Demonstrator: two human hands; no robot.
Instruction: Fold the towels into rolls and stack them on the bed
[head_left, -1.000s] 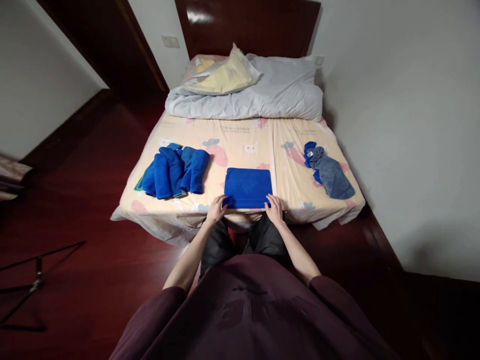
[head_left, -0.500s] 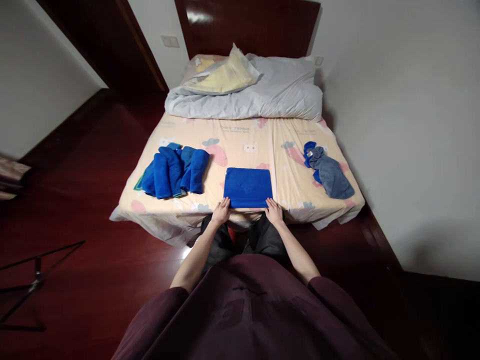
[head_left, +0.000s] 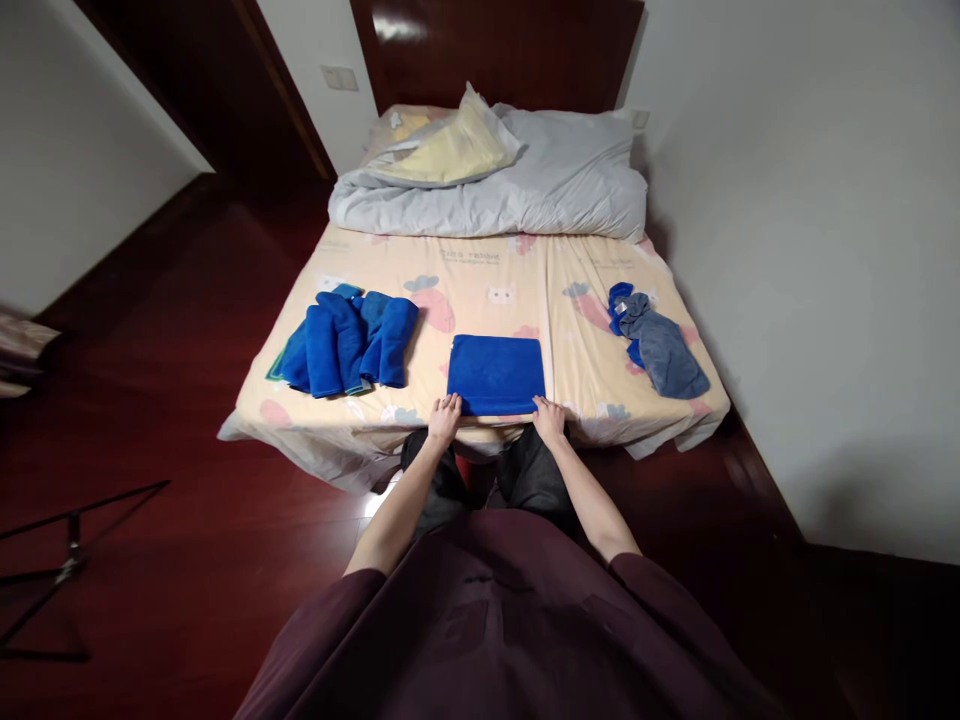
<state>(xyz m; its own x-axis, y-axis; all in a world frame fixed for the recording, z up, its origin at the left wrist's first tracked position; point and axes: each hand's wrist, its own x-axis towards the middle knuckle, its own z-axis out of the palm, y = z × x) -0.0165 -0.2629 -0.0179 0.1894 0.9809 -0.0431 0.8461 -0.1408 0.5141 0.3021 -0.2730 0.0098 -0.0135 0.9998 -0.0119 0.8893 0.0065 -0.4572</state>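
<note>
A blue towel (head_left: 496, 370), folded into a flat rectangle, lies near the front edge of the bed. My left hand (head_left: 445, 416) is at its near left corner, with fingers curled over the edge and closed on the cloth. At the near right corner, my right hand (head_left: 549, 417) pinches the towel in the same way. Several rolled or folded blue towels (head_left: 341, 345) lie side by side to the left. On the right rests a bunched grey-blue cloth (head_left: 664, 350) with a bright blue cloth (head_left: 619, 296) partly under it.
The bed (head_left: 480, 285) has a patterned peach sheet. A grey quilt (head_left: 577, 170) and a yellow pillow (head_left: 457, 145) are heaped by the dark wooden headboard (head_left: 495, 50). A black metal stand (head_left: 71, 565) is on the floor at left; a wall runs along the right.
My fingers have curled more tightly at the towel's near corners. The folded towel and the piles on either side look unmoved.
</note>
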